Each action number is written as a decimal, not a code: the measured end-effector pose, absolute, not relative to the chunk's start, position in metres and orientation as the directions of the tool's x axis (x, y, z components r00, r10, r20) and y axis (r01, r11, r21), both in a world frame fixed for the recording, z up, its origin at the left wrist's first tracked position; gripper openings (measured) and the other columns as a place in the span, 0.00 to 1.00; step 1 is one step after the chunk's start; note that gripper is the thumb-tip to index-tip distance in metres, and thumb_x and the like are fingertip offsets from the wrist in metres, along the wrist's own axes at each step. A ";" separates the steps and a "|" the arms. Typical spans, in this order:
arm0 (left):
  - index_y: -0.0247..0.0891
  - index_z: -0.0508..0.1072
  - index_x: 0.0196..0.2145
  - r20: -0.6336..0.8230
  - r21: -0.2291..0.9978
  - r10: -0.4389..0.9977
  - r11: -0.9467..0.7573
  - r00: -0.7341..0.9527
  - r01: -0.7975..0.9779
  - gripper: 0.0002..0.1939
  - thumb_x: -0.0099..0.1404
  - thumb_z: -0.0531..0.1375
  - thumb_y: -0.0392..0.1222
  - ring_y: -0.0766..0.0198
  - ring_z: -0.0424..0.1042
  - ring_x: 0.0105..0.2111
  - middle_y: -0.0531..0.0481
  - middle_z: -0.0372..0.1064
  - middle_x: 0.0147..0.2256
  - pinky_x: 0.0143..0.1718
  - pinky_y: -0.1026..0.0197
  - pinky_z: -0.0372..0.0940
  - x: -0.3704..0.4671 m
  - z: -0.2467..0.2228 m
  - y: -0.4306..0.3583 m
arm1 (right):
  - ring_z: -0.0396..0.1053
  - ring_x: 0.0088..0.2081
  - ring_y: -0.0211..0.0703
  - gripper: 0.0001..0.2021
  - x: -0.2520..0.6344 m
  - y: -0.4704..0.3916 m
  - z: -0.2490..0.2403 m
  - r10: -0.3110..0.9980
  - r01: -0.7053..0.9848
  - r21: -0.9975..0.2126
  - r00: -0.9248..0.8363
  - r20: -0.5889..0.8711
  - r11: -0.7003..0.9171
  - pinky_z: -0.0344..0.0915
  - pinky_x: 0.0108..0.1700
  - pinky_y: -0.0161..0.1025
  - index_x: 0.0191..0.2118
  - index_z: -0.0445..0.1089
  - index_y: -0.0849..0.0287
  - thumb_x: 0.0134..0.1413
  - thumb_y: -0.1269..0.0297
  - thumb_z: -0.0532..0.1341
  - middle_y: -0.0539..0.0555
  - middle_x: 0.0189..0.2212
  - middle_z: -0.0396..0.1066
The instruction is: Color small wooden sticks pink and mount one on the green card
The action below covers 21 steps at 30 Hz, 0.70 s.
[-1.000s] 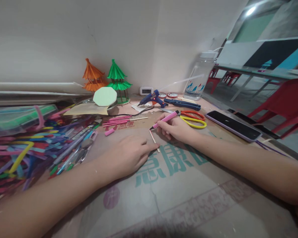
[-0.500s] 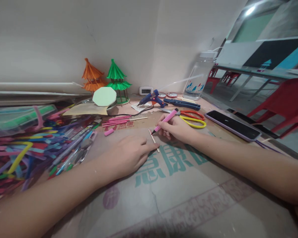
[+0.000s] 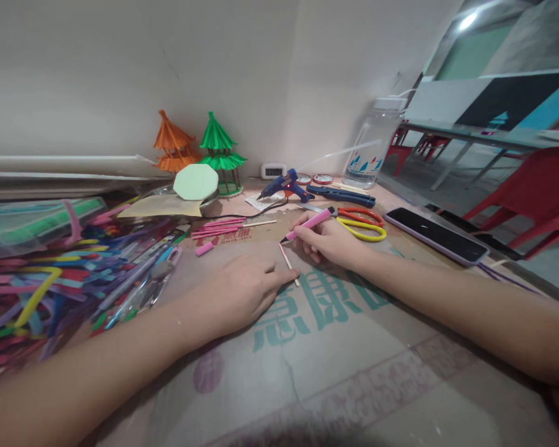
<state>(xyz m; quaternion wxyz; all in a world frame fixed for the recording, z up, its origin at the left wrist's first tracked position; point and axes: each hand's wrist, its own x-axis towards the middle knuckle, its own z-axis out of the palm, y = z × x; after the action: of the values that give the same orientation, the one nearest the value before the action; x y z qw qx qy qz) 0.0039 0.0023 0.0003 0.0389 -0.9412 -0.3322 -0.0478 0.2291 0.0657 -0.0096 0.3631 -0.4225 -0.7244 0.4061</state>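
My right hand [image 3: 328, 241] is closed around a pink marker [image 3: 312, 223], its dark tip touching the far end of a thin wooden stick [image 3: 286, 256]. Pink colour shows along the stick's upper part, while its near end is pale. With fingers mostly curled, my left hand [image 3: 245, 287] pins that near end against the covered tabletop under an outstretched fingertip. The pink marker cap [image 3: 204, 249] lies beyond my left hand. Behind it are several pink sticks [image 3: 218, 228] beside a plain stick [image 3: 263, 223].
Pipe-cleaner-like strips [image 3: 41, 292] and pens crowd the left. At the back stand orange [image 3: 172, 139] and green [image 3: 218, 143] pagoda models, a blue glue gun [image 3: 282, 184] and a water bottle [image 3: 367, 149]. Scissors [image 3: 363, 225] and a phone [image 3: 435, 234] lie right.
The marker tip has moved up the stick to its far end, slightly leftward, and more pink shows on the stick. My left hand has stayed in place.
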 end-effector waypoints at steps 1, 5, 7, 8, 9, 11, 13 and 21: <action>0.50 0.71 0.62 0.113 -0.043 0.619 -0.778 0.777 0.626 0.21 0.75 0.51 0.41 0.57 0.73 0.37 0.48 0.73 0.35 0.37 0.59 0.66 0.004 0.000 0.003 | 0.61 0.14 0.30 0.08 0.229 0.066 -0.010 0.906 0.313 -0.896 -0.379 0.186 0.315 0.54 0.14 0.28 0.39 0.65 0.57 0.67 0.58 0.57 0.45 0.22 0.70; 0.49 0.71 0.62 0.120 -0.033 0.616 -0.781 0.779 0.623 0.22 0.74 0.51 0.39 0.57 0.73 0.36 0.47 0.73 0.35 0.38 0.58 0.67 0.005 0.001 0.003 | 0.61 0.14 0.30 0.08 0.229 0.065 -0.009 0.905 0.312 -0.894 -0.380 0.193 0.321 0.55 0.15 0.28 0.40 0.66 0.58 0.67 0.59 0.57 0.45 0.23 0.70; 0.50 0.71 0.62 0.118 -0.027 0.620 -0.779 0.776 0.626 0.22 0.75 0.50 0.39 0.56 0.73 0.37 0.47 0.73 0.36 0.38 0.58 0.67 0.005 0.002 0.002 | 0.61 0.14 0.30 0.08 0.229 0.065 -0.008 0.904 0.313 -0.894 -0.382 0.190 0.320 0.55 0.15 0.28 0.40 0.66 0.58 0.67 0.59 0.57 0.45 0.23 0.70; 0.50 0.70 0.62 0.112 -0.027 0.622 -0.777 0.775 0.628 0.22 0.75 0.50 0.39 0.56 0.73 0.37 0.47 0.73 0.36 0.38 0.57 0.67 0.005 0.002 0.002 | 0.61 0.14 0.30 0.08 0.229 0.064 -0.008 0.904 0.312 -0.895 -0.383 0.189 0.319 0.55 0.15 0.28 0.39 0.66 0.58 0.67 0.58 0.57 0.45 0.22 0.69; 0.50 0.70 0.63 0.103 -0.028 0.624 -0.777 0.775 0.629 0.22 0.75 0.50 0.40 0.56 0.73 0.37 0.47 0.73 0.37 0.38 0.57 0.67 0.005 0.002 0.002 | 0.61 0.14 0.30 0.09 0.229 0.064 -0.008 0.905 0.310 -0.897 -0.381 0.187 0.316 0.55 0.15 0.28 0.38 0.66 0.58 0.67 0.58 0.57 0.45 0.22 0.69; 0.49 0.70 0.63 0.095 -0.027 0.622 -0.779 0.777 0.627 0.23 0.75 0.50 0.40 0.55 0.73 0.37 0.46 0.73 0.37 0.39 0.56 0.68 0.006 0.002 0.002 | 0.61 0.14 0.30 0.09 0.229 0.063 -0.007 0.910 0.310 -0.900 -0.374 0.181 0.307 0.55 0.15 0.28 0.36 0.65 0.58 0.66 0.59 0.58 0.45 0.21 0.68; 0.49 0.70 0.63 0.100 -0.022 0.622 -0.779 0.777 0.626 0.23 0.75 0.50 0.39 0.55 0.73 0.37 0.46 0.73 0.37 0.38 0.56 0.68 0.006 0.002 0.002 | 0.61 0.14 0.30 0.09 0.229 0.063 -0.006 0.916 0.314 -0.905 -0.365 0.165 0.288 0.55 0.15 0.28 0.34 0.64 0.58 0.65 0.60 0.58 0.45 0.20 0.68; 0.50 0.70 0.63 0.105 -0.033 0.623 -0.776 0.775 0.629 0.23 0.75 0.51 0.39 0.57 0.73 0.36 0.47 0.73 0.36 0.37 0.58 0.67 0.006 0.003 0.002 | 0.62 0.15 0.30 0.07 0.227 0.061 -0.002 0.922 0.312 -0.916 -0.365 0.130 0.252 0.57 0.16 0.27 0.33 0.64 0.58 0.62 0.63 0.59 0.46 0.20 0.69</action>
<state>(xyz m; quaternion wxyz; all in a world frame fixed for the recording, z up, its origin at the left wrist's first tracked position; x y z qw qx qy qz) 0.0059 0.0020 0.0027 0.0332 -0.9414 -0.3326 -0.0439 0.2271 0.0611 -0.0018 0.3564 -0.4366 -0.7065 0.4280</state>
